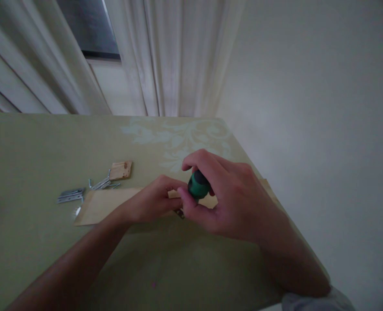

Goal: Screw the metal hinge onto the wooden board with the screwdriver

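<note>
1. Bench (42, 151): pale green, patterned top; all the parts are carried on it.
2. Board (109, 205): laid flat, long side running left to right, partly covered by both hands. Wood-like, judged stiff and fairly light; best taken by its edges, clear of the corners.
3. Right hand (232, 194): fingers curled closely round the tool, thumb on its near side.
4. Left hand (154, 198): fingers nearly closed, tips just beside the tool. Whether anything is pinched there cannot be told.
5. Green-and-black tool (198, 185): located above the board, right of centre, in the right fingers. Looks like a screwdriver handle; shaft not visible. Judged light, rigid, hard to damage; grip is best taken round the thick green body, with twist expected if held only by the cap.
6. Wood block (120, 170): far left of the board. Probably light, rough; sides to be pinched.
7. Hinge-like metal parts (71, 195): left of the board. Judged stiff, smooth, somewhat slippery; flat faces to be gripped.
8. Perforated metal piece (179, 213): near side, by the left fingertips, mostly hidden.
9. Silver fasteners (90, 184): tiny, easily rolled; fingertip pinch needed.
</note>
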Available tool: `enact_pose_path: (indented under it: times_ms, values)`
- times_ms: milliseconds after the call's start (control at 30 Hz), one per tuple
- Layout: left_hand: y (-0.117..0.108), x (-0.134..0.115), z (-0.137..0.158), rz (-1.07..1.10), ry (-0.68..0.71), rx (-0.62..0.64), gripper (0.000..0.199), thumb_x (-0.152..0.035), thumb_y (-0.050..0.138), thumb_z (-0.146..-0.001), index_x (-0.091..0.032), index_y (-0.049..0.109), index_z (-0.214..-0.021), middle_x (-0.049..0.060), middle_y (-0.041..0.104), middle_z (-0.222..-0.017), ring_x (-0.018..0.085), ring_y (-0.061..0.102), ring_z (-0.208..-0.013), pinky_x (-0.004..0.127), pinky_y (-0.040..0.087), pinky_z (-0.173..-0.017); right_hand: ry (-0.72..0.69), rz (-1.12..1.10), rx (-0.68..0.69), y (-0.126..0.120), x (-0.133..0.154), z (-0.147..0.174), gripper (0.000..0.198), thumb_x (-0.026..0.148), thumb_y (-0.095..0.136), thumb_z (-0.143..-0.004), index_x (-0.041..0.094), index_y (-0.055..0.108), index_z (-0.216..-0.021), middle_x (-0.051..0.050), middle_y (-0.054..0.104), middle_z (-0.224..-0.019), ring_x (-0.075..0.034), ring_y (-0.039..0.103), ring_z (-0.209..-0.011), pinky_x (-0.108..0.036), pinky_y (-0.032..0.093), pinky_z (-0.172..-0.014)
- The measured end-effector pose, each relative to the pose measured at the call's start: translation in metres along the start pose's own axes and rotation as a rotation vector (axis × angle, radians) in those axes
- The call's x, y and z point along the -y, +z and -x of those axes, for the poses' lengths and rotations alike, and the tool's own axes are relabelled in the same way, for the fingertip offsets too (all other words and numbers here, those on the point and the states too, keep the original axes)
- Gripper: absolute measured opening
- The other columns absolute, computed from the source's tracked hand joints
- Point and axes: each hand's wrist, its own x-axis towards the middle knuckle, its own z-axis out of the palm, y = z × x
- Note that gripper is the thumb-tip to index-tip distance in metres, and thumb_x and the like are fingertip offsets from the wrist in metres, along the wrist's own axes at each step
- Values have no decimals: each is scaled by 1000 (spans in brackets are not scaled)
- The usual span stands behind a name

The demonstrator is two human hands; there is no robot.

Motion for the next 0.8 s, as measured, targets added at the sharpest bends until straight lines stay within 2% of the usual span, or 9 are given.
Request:
enact_pose_path:
  times_ms: [67, 133, 200, 267, 333, 467, 567, 667, 800]
  values:
    - [6, -2, -2, 20, 1, -70, 4, -18, 70, -89, -16, 69, -86, 0, 71, -88, 16, 64, -83, 25, 55, -72, -1, -14, 6, 1, 0, 1, 23, 33, 64, -96, 20, 58, -114, -2, 73, -98, -13, 61, -71, -27, 45, -65]
    - [9, -6, -2, 39, 14, -103, 13, -17, 74, -85, -18, 68, -96, 0, 72, -99, 17, 65, -92, 26, 56, -77, 1, -12, -3, 1, 0, 1, 21, 32, 64, -96, 21, 58, -114, -1, 73, -97, -13, 62, -72, -26, 44, -65]
    - [7, -9, -1, 36, 18, -46, 18, -17, 73, -87, -18, 69, -104, 0, 73, -106, 17, 66, -95, 26, 56, -83, 0, 2, -31, 1, 0, 1, 19, 29, 64, -97, 21, 59, -113, 0, 73, -93, -12, 61, -68, -25, 42, -63]
    - [2, -10, 1, 1, 1, 62, 8, -19, 65, -94, -17, 70, -100, -1, 74, -97, 15, 66, -90, 25, 55, -82, 3, 17, -63, 1, 0, 1, 21, 29, 65, -96, 21, 60, -114, 1, 73, -91, -10, 59, -63, -25, 41, -60]
    - [-2, -9, 2, -13, -14, 104, 17, -20, 58, -99, -16, 70, -88, -2, 71, -83, 13, 64, -80, 23, 52, -76, 7, 27, -83, 1, 0, 1, 23, 31, 67, -96, 20, 60, -115, 1, 73, -91, -10, 60, -63, -25, 41, -60]
    - [1, -8, 0, 33, -62, -4, 20, -25, 62, -95, -15, 67, -78, -1, 69, -76, 13, 63, -73, 23, 51, -67, 6, 26, -123, 1, 2, 2, 26, 34, 70, -95, 21, 61, -115, 1, 74, -92, -11, 66, -67, -25, 45, -62]
    - [6, -10, -2, 36, -45, -77, 9, -25, 70, -90, -16, 69, -88, 0, 73, -85, 16, 66, -81, 24, 53, -71, 11, 31, -155, 2, 2, 2, 27, 34, 71, -94, 21, 62, -116, 1, 75, -93, -12, 69, -70, -25, 46, -63]
    - [7, -10, -1, 48, 3, -2, 12, -23, 65, -93, -16, 71, -100, 1, 76, -97, 17, 68, -90, 26, 56, -78, 3, 39, -150, 3, 1, 2, 29, 34, 72, -94, 21, 62, -118, 1, 76, -94, -13, 71, -72, -25, 47, -64]
    - [9, -9, -1, -3, -41, 18, 22, -24, 58, -95, -15, 68, -78, 0, 69, -77, 15, 63, -75, 25, 51, -67, 6, 46, -159, 4, 1, 3, 31, 36, 72, -95, 21, 62, -120, 1, 76, -96, -13, 72, -74, -25, 48, -64]
